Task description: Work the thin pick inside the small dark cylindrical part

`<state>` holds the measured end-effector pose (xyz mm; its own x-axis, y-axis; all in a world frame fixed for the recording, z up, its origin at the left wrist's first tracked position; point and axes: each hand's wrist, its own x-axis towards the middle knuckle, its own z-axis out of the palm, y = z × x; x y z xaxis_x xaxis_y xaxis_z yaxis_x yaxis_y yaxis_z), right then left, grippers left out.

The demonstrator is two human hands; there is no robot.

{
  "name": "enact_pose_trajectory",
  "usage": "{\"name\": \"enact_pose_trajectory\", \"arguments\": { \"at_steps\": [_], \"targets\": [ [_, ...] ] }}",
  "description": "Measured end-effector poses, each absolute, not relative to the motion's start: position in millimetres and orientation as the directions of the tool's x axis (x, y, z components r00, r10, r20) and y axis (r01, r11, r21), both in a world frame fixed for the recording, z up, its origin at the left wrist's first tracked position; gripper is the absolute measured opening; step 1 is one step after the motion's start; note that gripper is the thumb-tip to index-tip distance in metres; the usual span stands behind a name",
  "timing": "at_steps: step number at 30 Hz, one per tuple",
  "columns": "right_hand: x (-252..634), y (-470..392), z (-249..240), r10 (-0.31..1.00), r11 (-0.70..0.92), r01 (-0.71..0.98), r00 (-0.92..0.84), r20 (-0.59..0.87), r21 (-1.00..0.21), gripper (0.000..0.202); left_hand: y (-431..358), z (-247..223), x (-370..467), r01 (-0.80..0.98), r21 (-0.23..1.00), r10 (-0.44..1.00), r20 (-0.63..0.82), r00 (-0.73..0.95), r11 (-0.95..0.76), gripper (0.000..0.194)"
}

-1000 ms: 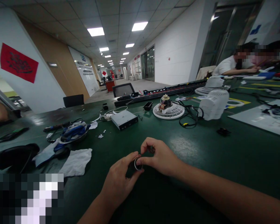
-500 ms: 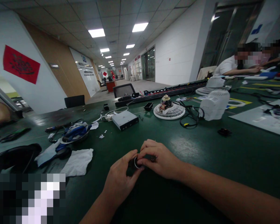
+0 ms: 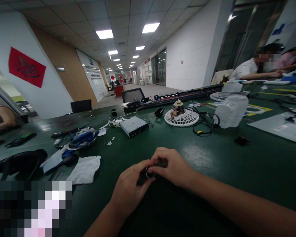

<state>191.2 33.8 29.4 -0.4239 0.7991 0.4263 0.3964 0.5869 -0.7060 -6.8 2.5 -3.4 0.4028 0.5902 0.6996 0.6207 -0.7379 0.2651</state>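
Over the green table (image 3: 199, 204), both hands meet around a small dark round part (image 3: 149, 172) with a pale ring at its edge. My left hand (image 3: 131, 184) grips it from the left, between thumb and fingers. On the other side, my right hand (image 3: 171, 167) is closed, its thumb and index finger pinching at the ringed edge. A small brownish piece (image 3: 165, 162) shows under the curled fingers of the right hand; its kind is unclear. The fingers hide most of the round part.
Beyond the hands lie an optical disc drive (image 3: 134, 126), a fan grille with a motor (image 3: 181, 117) and a white housing (image 3: 232, 111) with a black cable. A white cloth (image 3: 85, 169) and a bowl with blue cloth (image 3: 82, 140) are left. Co-workers sit far right and left.
The view has shifted slightly, so the scene sits a little further right. Both hands keep hold of the round part, with only slight finger movement.
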Motion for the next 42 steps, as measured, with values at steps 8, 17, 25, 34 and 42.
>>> {"name": "enact_pose_trajectory", "arguments": {
  "at_steps": [8,17,25,34,42],
  "targets": [
    [193,31,29,0.626,0.775,0.373,-0.563,0.54,-0.51,0.006,1,-1,-6,0.648,0.298,0.611,0.719,0.329,-0.7,0.036],
    [194,30,31,0.632,0.767,0.357,-0.563,0.532,-0.534,0.006,3,-1,-6,0.648,0.278,0.592,0.734,0.332,-0.709,0.035],
    [194,26,35,0.751,0.656,0.452,-0.466,0.467,-0.604,0.004,5,-3,-9,0.657,0.408,0.691,0.679,0.246,-0.634,0.054],
    [196,29,32,0.64,0.766,0.388,-0.527,0.559,-0.512,0.012,5,-1,-7,0.672,0.394,0.704,0.655,0.273,-0.627,0.054],
    [195,36,21,0.523,0.85,0.327,-0.621,0.584,-0.412,0.029,5,-3,-6,0.663,0.355,0.673,0.671,0.311,-0.659,0.053]
  ]
}}
